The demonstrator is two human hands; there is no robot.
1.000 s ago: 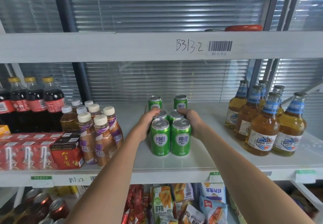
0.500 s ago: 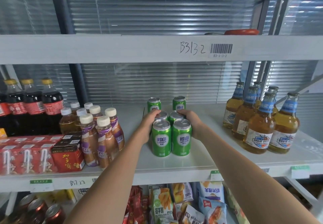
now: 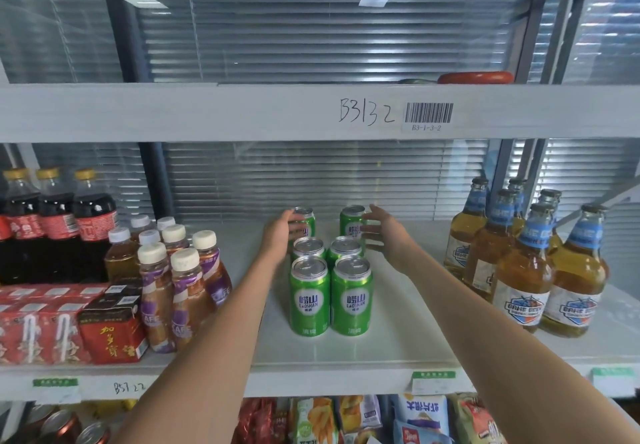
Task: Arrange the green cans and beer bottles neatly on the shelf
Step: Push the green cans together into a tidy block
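Observation:
Several green cans (image 3: 309, 296) stand in two columns near the middle of the white shelf (image 3: 398, 339). The front and middle pairs are close together, and the back pair stands a little apart. My left hand (image 3: 278, 234) reaches past the left column, its fingers curled round the back-left can (image 3: 306, 224). My right hand (image 3: 386, 234) is spread with straight fingers beside the back-right can (image 3: 351, 224), at or just off its side. Several amber beer bottles (image 3: 523, 270) with blue neck labels cluster at the shelf's right end.
Purple-labelled tea bottles (image 3: 180, 288), cola bottles (image 3: 55, 225) and red drink cartons (image 3: 110, 329) crowd the left of the shelf. An upper shelf beam (image 3: 242, 111) marked B3132 hangs close above. Snack bags (image 3: 346, 419) fill the level below.
Both hands have left the middle pair of cans and moved deeper to the back pair. The right hand's fingers have spread.

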